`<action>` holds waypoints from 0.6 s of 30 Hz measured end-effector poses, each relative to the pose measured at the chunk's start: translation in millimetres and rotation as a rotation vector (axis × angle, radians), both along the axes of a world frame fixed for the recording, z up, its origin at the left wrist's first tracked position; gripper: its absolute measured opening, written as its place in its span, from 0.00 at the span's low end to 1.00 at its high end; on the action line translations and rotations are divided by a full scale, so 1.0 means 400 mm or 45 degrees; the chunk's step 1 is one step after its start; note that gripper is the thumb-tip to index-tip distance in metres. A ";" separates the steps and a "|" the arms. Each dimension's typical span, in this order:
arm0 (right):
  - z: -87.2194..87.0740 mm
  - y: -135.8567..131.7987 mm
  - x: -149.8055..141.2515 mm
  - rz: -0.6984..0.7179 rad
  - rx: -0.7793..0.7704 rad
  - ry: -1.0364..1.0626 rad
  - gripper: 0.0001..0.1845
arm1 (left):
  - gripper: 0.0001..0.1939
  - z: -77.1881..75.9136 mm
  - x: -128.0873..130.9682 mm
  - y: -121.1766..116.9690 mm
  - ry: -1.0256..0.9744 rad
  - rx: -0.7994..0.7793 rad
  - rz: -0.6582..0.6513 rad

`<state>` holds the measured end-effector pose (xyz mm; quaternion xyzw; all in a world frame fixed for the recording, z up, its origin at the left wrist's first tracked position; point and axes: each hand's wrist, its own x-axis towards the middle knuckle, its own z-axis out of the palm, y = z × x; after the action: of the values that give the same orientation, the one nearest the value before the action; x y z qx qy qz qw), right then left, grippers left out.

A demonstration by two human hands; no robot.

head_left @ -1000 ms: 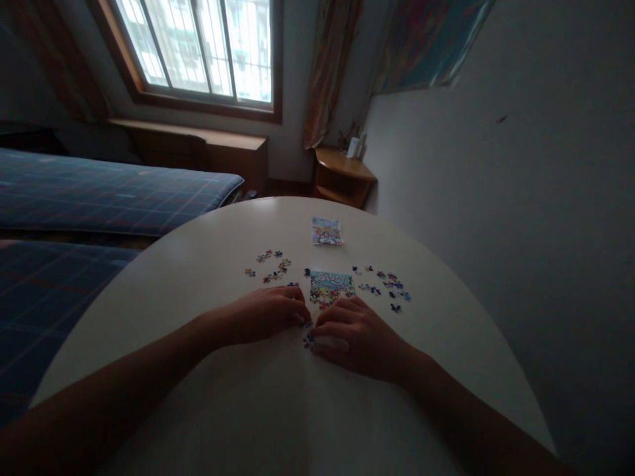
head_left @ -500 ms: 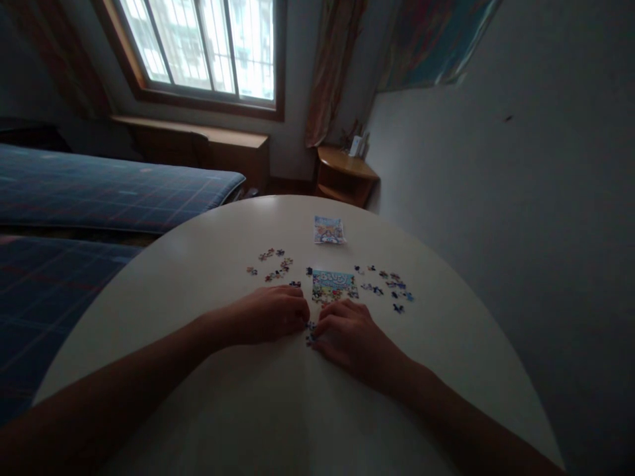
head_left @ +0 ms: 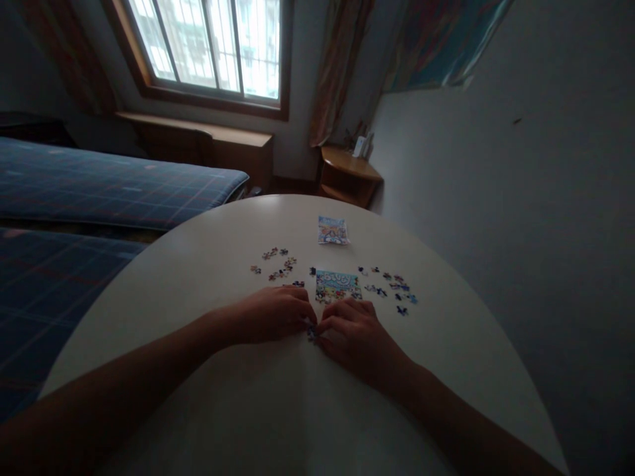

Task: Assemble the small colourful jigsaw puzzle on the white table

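Note:
My left hand [head_left: 282,313] and my right hand [head_left: 351,332] meet at the middle of the white round table. Between their fingertips are small jigsaw puzzle pieces [head_left: 311,332], partly covered by the fingers. Both hands are closed in a pinch at these pieces. Just beyond the right hand lies a colourful picture card [head_left: 338,285] with large lettering, its lower edge hidden by the knuckles. A few dark puzzle pieces [head_left: 298,284] lie right behind the left hand.
Loose puzzle pieces [head_left: 282,272] lie in a group at the left, and another group of pieces [head_left: 399,286] lies right of the card. Farther back is a printed packet [head_left: 333,230]. A plaid mattress [head_left: 124,185] stands left of the table [head_left: 238,228], a wall at the right.
The fingertips of both hands have come closer together, and the pieces between them now sit in a tighter cluster. The whole view has shifted slightly.

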<state>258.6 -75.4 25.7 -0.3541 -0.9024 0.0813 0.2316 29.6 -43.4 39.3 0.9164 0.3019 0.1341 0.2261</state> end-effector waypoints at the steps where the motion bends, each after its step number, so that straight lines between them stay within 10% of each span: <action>1: 0.002 0.000 0.000 0.015 0.057 -0.015 0.04 | 0.09 0.000 0.000 0.000 -0.009 0.003 -0.005; 10: 0.043 -0.014 -0.001 0.171 0.356 -0.308 0.06 | 0.10 0.005 0.001 -0.001 -0.052 0.086 -0.074; 18: 0.039 0.001 0.016 0.153 0.211 -0.242 0.05 | 0.11 -0.015 -0.010 0.011 -0.059 0.093 -0.021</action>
<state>264.9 -74.9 41.2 -0.2851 -0.9435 -0.0136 0.1682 25.4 -38.9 33.4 0.9231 0.2839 0.1646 0.2004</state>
